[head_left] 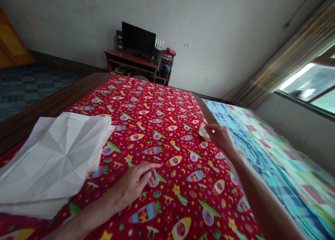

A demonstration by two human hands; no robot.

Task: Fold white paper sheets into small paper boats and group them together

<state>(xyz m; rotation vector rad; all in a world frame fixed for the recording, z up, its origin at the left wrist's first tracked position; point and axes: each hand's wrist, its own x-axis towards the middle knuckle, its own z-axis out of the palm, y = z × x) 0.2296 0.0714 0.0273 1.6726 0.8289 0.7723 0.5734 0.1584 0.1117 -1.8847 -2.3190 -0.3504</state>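
Note:
My right hand [221,137] reaches out over the red rocket-print cloth [167,128] near its right edge, its fingers pinched on a small pale folded paper piece [204,132]. Closer to me, my left hand [136,182] rests on the cloth with loosely stretched fingers and holds nothing. A stack of large creased white paper sheets [54,156] lies to the left of my left hand, a short way off.
The cloth covers a wooden table [52,102]. A bed with a blue and green checked sheet [274,163] runs along the right. A wooden desk with a monitor [138,39] and speakers stands at the far wall. A curtained window [311,83] is at the right.

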